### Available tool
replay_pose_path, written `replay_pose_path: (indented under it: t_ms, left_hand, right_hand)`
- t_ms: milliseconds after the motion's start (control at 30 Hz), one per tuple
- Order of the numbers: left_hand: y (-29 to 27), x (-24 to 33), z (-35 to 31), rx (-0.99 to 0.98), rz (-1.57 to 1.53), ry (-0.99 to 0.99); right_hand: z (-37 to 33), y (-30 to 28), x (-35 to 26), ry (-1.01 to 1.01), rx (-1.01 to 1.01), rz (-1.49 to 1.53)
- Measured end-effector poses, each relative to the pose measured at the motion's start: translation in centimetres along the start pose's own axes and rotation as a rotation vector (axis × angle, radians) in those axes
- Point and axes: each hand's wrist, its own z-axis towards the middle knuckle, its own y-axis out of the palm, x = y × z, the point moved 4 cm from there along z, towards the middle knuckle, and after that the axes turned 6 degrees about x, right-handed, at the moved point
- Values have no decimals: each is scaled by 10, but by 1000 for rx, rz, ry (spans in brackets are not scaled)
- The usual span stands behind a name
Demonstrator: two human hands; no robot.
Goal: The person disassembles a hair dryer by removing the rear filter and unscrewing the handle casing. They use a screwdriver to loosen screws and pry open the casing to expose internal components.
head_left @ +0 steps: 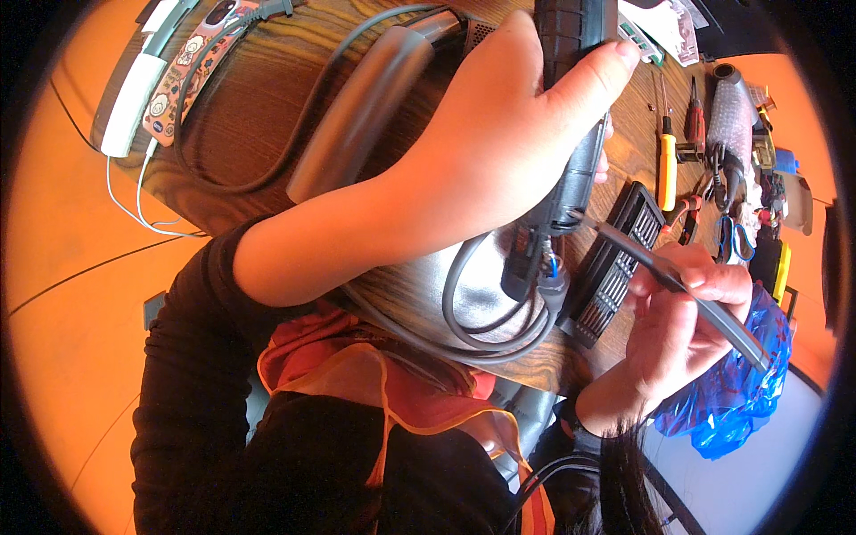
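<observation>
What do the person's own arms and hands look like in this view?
The left hand and right hand are bare, with no gloves. A long black, wrinkled fabric sleeve covers the left upper arm, ending near the elbow. Black material lies below the right wrist, too dark to tell sleeve from band.

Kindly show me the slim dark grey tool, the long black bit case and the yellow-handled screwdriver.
Slim dark grey tool (733, 335): head view, rear part of barrel.
Long black bit case (593, 282): head view, left rim.
Yellow-handled screwdriver (667, 172): head view, middle of handle.
</observation>
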Motion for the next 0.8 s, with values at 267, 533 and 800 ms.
replay_pose_path:
  t_ms: [267,533,800]
  left_hand:
    - [-1,1,-1,8,3,-4]
    - [-4,6,1,71,33,-19]
    - [-2,11,3,27,-152,-151]
  right_hand:
    - [-9,-3,-7,49,326,-61]
    - [-3,-2,-4,40,-78,43]
    - [0,-9,-2,177,-3,189]
